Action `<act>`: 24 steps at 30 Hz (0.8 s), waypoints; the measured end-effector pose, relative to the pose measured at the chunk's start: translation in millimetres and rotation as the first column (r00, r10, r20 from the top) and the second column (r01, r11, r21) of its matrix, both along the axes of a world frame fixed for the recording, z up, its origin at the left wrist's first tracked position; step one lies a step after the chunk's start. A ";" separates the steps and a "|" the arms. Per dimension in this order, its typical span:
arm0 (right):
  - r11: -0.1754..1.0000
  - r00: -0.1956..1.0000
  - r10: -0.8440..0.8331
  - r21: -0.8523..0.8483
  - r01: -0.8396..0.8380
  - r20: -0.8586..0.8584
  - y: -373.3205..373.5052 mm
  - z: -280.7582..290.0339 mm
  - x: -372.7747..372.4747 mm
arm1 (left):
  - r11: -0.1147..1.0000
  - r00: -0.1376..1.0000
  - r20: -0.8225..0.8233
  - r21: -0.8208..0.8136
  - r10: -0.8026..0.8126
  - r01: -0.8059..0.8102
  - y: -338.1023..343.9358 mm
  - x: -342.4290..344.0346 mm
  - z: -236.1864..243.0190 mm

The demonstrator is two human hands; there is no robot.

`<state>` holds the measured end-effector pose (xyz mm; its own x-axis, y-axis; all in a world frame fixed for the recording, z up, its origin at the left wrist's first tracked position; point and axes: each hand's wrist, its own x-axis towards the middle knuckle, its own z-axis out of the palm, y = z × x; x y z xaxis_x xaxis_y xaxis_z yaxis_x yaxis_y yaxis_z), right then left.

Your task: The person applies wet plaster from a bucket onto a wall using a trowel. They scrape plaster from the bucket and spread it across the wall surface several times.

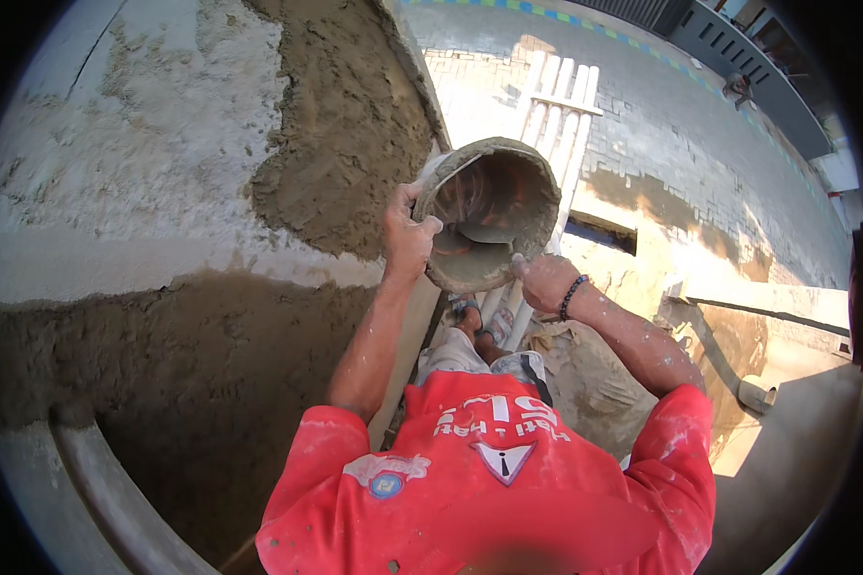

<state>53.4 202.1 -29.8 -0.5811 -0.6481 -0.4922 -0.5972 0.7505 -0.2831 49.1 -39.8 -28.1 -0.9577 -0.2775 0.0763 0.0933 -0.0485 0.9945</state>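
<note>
Bucket, round, mortar-crusted grey [489, 213], is held aloft just above the white wooden ladder [558, 105], mouth tilted towards the camera. It looks nearly empty, only a smear of mortar at the bottom.

A co-worker in a red shirt [494, 479] stands on the ladder. One hand [408, 235] grips the rim; the hand with the bead bracelet [545, 280] steadies the underside.

Wearer's own hands: neither shows, so state unknown.

Step, as judged: bucket mid hand-over. Next calls for a firm grip on its rim.

Count: one bucket, one ladder, two co-worker hands.

A wet plastered wall [192, 364] fills the left; a white ladder [558, 105] stands far centre over brick paving [681, 144].
</note>
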 end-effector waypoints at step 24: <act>0.929 0.947 -0.319 -0.185 0.319 0.031 11.8 -6.1 15.4 | 0.979 0.981 -0.191 -0.189 0.042 -0.078 43.9 -4.3 9.7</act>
<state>68.8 213.9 -35.9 -0.7722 -0.5082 -0.3814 -0.3348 0.8356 -0.4356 44.8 4.1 -18.4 -0.9037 -0.2964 0.3090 0.2736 0.1552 0.9492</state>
